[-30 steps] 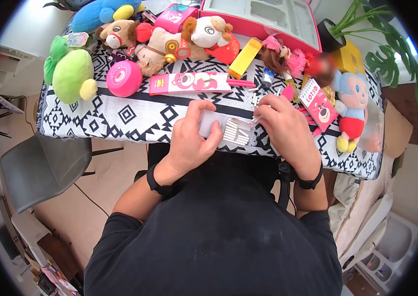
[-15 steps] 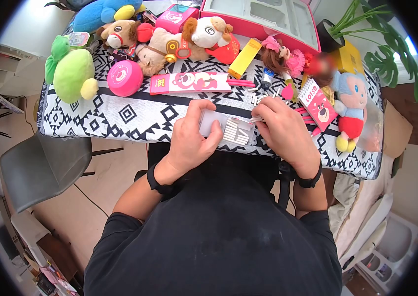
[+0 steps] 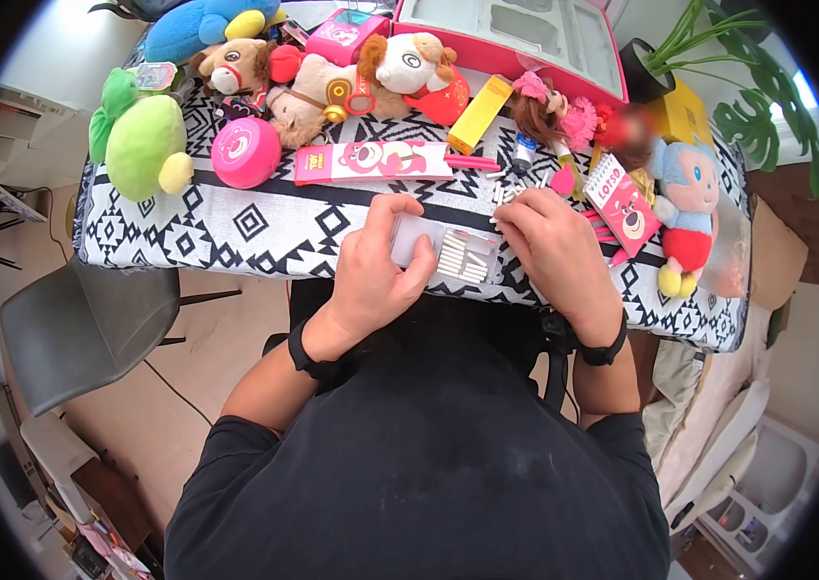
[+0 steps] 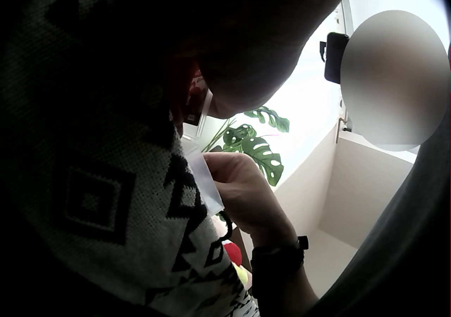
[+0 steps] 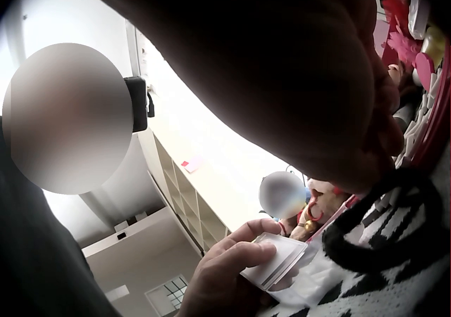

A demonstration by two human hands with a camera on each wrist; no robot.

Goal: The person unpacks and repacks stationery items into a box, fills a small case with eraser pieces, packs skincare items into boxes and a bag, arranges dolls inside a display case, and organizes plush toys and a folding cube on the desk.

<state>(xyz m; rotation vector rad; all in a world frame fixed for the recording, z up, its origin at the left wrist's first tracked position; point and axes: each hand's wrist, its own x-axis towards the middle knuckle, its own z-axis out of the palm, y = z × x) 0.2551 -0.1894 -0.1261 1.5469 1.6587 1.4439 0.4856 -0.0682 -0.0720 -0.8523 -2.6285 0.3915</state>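
Note:
My left hand [image 3: 380,266] holds a clear plastic box [image 3: 408,244] near the table's front edge, its thumb lying on top. Short white sticks [image 3: 463,259] lie in rows inside the box's right part, a few of them slanted. Just right of the box, my right hand [image 3: 564,249] pinches a small white stick [image 3: 495,219] between thumb and fingers. More loose white sticks [image 3: 506,192] are scattered on the cloth beyond those fingertips. In the right wrist view, the box [image 5: 285,259] shows under the left thumb; the right fingertips are dark there.
Behind the hands lie a pink-and-white bear packet [image 3: 371,162], a round pink case [image 3: 245,153] and a yellow box [image 3: 480,114]. A LOTSO notepad [image 3: 625,205] is right of the right hand. Plush toys and a large pink box [image 3: 613,72] line the back.
The right fingertips have shifted slightly up and away from the box; the white sticks seen under them earlier now show only as one end. The left hand and box have stayed put.

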